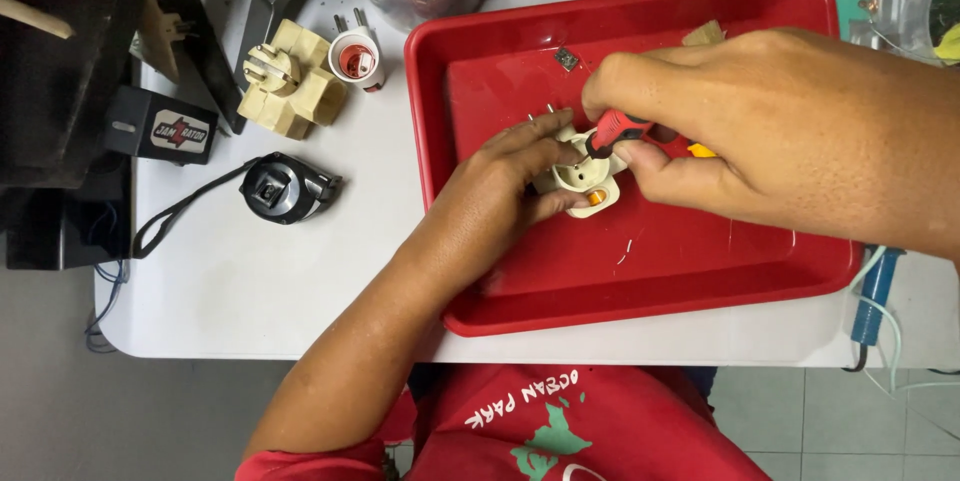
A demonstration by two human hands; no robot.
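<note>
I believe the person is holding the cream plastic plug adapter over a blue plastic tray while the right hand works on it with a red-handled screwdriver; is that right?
Not quite: the plastic tray is red, not blue, as the head view shows. The left hand does hold the cream plastic plug adapter over it, and the right hand applies the red-handled screwdriver.

My left hand [505, 186] steadied a cream plug adapter [580, 181] with an orange switch, while my right hand [740, 131] gripped a screwdriver [615, 131] with a red-and-black handle. Both sat over a bright red tray [640, 281] on a white table [270, 291]. Far left lay a cream multi-socket [290, 81], a white-and-red lamp socket [357, 59] and a black tape measure [285, 189]. My shirt [570, 421] was red with white and green print.
</note>
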